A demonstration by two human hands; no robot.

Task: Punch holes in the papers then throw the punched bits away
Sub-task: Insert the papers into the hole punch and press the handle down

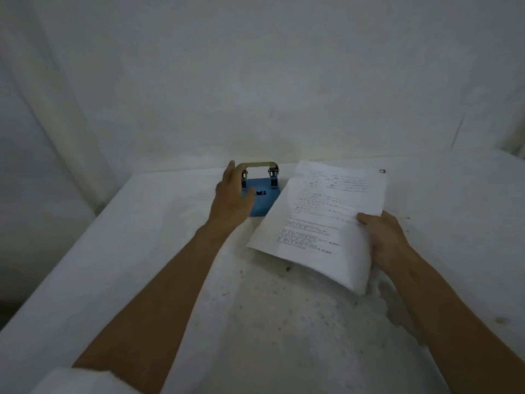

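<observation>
A blue hole punch [262, 199] with a metal handle stands on the white-covered table, near the far edge. My left hand [231, 197] lies against its left side, thumb on the blue base and fingers reaching up beside the handle. To its right, my right hand [386, 237] grips a printed sheaf of papers [321, 220] by its right edge, thumb on top. The papers are lifted and tilted, their left edge close to the punch.
The table [142, 251] is draped in white cloth with dark specks scattered near me. A small dark item [382, 171] lies beyond the papers' far right corner. White fabric hangs behind the table. The table's left edge drops off.
</observation>
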